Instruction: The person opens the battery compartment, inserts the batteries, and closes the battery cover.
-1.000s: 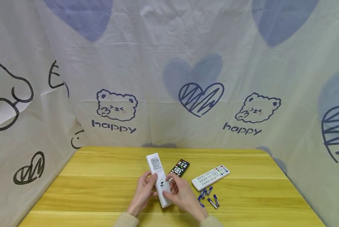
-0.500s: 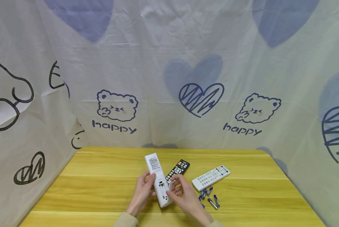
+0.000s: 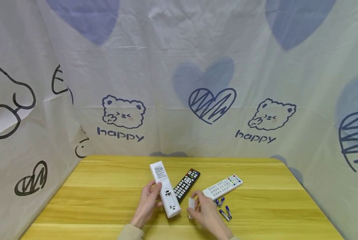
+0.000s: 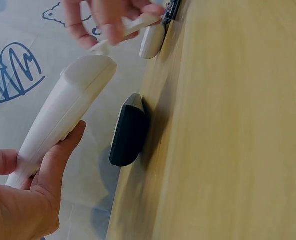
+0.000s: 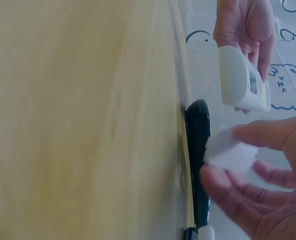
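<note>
My left hand [image 3: 149, 199] grips a white remote control [image 3: 164, 186] by its sides, back face up, clear of the table. Its battery compartment [image 3: 170, 199] lies uncovered, with no batteries visible inside. Off to the right, my right hand [image 3: 203, 210] pinches the small white battery cover [image 3: 191, 207] between thumb and fingers. In the right wrist view, this cover [image 5: 230, 150] is held apart from the remote [image 5: 237, 77]. In the left wrist view, the fingers of my left hand [image 4: 33, 200] wrap the remote's far half.
A black remote [image 3: 187, 182] lies on the wooden table [image 3: 107, 186], just behind the held one. Further right is another white remote [image 3: 223, 187], buttons up. Several loose batteries [image 3: 224, 214] lie near it, some hidden by my right hand. A printed cloth [image 3: 173, 133] hangs behind the table.
The battery cover has come off the held remote, baring the compartment. My right hand has carried it rightward and down. My left hand and the remote have shifted slightly left.
</note>
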A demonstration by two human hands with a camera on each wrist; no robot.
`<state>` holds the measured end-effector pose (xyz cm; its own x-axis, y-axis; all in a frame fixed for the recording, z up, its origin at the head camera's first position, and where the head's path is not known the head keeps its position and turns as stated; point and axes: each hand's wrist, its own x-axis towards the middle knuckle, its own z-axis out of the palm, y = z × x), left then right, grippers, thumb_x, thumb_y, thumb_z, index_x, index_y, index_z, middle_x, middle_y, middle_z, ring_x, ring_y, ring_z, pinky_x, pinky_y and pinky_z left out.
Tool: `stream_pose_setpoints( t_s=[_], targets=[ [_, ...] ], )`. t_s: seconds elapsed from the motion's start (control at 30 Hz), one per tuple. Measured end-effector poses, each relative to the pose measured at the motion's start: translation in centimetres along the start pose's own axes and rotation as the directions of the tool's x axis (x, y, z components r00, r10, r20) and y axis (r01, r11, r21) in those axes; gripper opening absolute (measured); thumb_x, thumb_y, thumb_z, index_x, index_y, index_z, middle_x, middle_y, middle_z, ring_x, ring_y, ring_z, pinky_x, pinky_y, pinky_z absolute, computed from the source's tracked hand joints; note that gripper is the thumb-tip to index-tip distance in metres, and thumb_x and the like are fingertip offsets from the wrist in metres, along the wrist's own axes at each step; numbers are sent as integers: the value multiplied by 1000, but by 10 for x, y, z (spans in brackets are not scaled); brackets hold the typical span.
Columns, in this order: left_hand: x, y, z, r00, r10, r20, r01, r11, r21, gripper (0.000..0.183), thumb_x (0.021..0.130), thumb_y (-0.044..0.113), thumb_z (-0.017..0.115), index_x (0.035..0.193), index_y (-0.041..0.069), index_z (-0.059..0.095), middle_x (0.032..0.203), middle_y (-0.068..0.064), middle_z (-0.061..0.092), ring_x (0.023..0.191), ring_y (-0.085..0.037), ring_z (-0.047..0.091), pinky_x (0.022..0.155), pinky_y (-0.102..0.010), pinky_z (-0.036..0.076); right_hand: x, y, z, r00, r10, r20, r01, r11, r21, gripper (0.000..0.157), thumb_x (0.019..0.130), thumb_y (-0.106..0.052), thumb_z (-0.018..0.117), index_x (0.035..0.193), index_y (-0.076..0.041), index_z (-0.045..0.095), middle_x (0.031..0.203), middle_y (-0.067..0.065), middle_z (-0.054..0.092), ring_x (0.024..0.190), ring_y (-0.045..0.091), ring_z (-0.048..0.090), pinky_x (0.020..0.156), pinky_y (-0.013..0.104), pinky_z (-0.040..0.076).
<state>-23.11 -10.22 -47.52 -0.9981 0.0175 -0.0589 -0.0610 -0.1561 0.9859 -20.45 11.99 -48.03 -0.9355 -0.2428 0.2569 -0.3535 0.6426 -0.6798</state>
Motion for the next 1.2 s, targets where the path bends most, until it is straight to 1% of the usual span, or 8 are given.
stream_pose_setpoints(
  t_s=[0.13,0.27,0.37,0.47,0.67,0.87,1.07,1.2],
  targets=[
    [0,1,-1,1000,1,0,-1,1000,1,45,107,16,44,145,-8,38,119,-24,69,79,-15,70,61,-23,59,-2,3,-5,997,59,51,-55,995,-77,35,80,-11,78,107,-6,58,70,-4,56,57,2,45,49,17,40],
    [0,1,-2,1000,4,3,-4,1000,-2,46,107,17,44,145,-8,37,119,-23,70,80,-15,70,61,-23,59,-3,2,-8,986,125,107,-112,986,-124,35,77,-11,80,102,-7,55,75,-1,55,63,8,49,50,19,42],
    [1,0,-3,1000,4,-5,-4,1000,-16,45,107,17,44,145,-8,38,116,-20,71,79,-14,70,59,-22,57,-2,1,-8,983,145,115,-127,980,-151,35,76,-10,80,101,-6,56,78,2,56,66,11,51,50,20,43],
    [1,1,-4,1000,1,-16,-1,1000,-28,44,107,16,44,145,-7,39,113,-16,72,79,-14,69,57,-20,55,-1,0,-6,980,162,119,-141,976,-168,36,76,-11,81,101,-4,57,78,4,57,66,13,52,50,20,44],
    [0,3,-7,1000,-2,-6,2,999,-46,46,107,18,44,145,-8,38,110,-13,72,81,-16,70,64,-25,60,4,-2,-4,970,208,124,-180,961,-208,33,75,-13,82,98,-4,59,77,5,57,69,18,51,53,24,42],
    [0,3,-8,1000,-4,-4,3,999,-51,45,107,18,44,145,-8,39,108,-11,72,82,-16,71,67,-27,62,7,-1,-4,965,219,144,-188,961,-203,31,75,-11,81,97,-4,60,77,4,56,69,17,50,53,24,42],
    [2,2,-12,1000,4,3,-3,998,-69,49,108,20,42,148,-7,34,109,-10,72,85,-16,71,71,-29,63,10,1,-3,960,229,162,-194,959,-208,29,77,-12,80,98,-5,60,77,4,57,68,16,51,52,24,43],
    [3,1,-14,1000,5,2,-5,997,-78,51,109,21,42,150,-7,32,108,-8,71,86,-16,71,72,-29,63,11,3,-4,962,217,169,-183,963,-196,30,78,-14,80,99,-6,60,78,3,57,68,16,52,52,24,43]
  ],
)
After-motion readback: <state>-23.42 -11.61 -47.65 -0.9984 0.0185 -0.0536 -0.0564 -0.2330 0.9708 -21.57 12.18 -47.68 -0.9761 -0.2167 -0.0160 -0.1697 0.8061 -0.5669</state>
